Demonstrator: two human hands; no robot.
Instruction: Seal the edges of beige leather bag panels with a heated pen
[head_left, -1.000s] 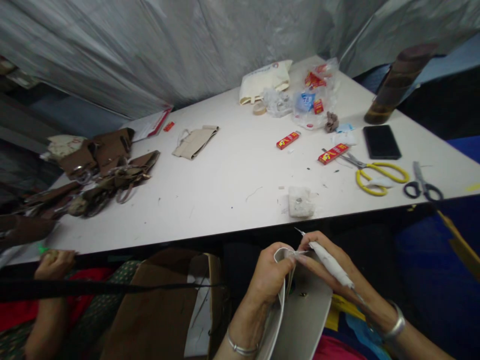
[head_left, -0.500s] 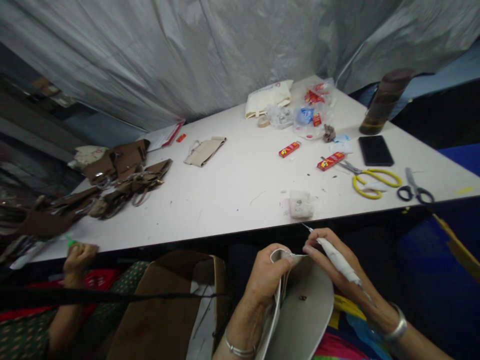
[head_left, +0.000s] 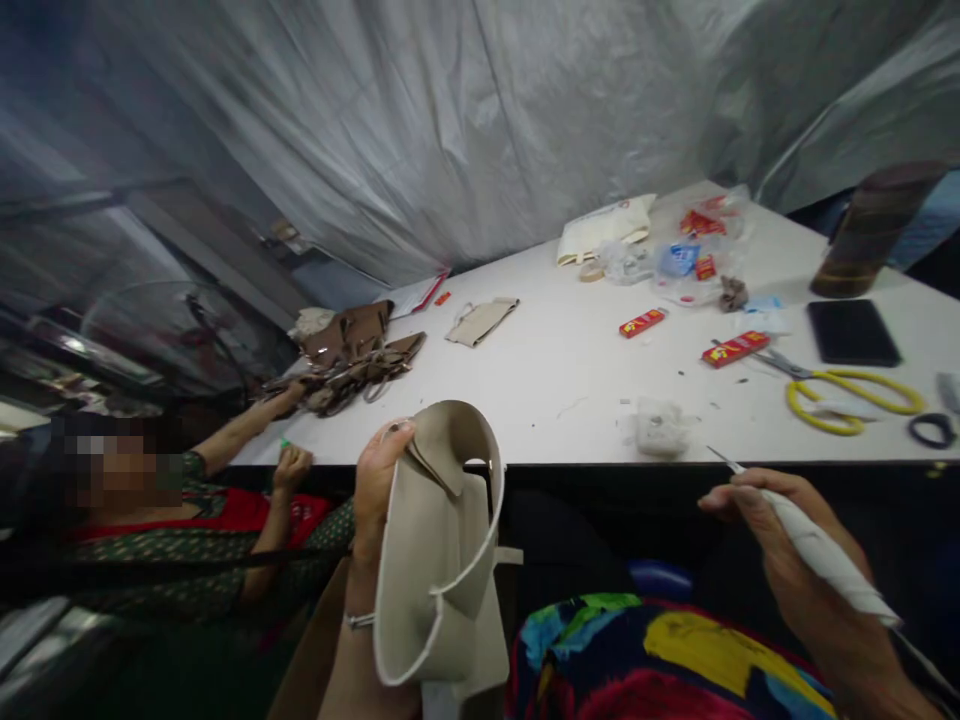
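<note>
My left hand (head_left: 377,485) is closed on the edge of a beige bag (head_left: 476,560), thumb on top of the material. The bag is tilted, its open mouth and inside facing me, and it hangs over my lap. In my right hand (head_left: 806,600) is a pen-like tool (head_left: 814,550) with a white wrapped handle, a thin metal tip and a cord at its rear end. The tip points up and left, apart from the bag. Just beyond the tip, a whitish block in clear wrap (head_left: 661,428) lies near the table edge.
Yellow-handled scissors (head_left: 847,385), red boxes (head_left: 735,348), a phone (head_left: 853,332) and a dark bottle (head_left: 874,230) are on the white table (head_left: 540,380). A flat beige piece (head_left: 484,322) lies farther back. At left, a co-worker (head_left: 247,510) reaches toward brown bags (head_left: 352,340).
The bag has swung left and up in my left hand, its mouth now turned toward me. My right hand has drawn away rightward with the tool. The view has shifted left, showing more of the co-worker.
</note>
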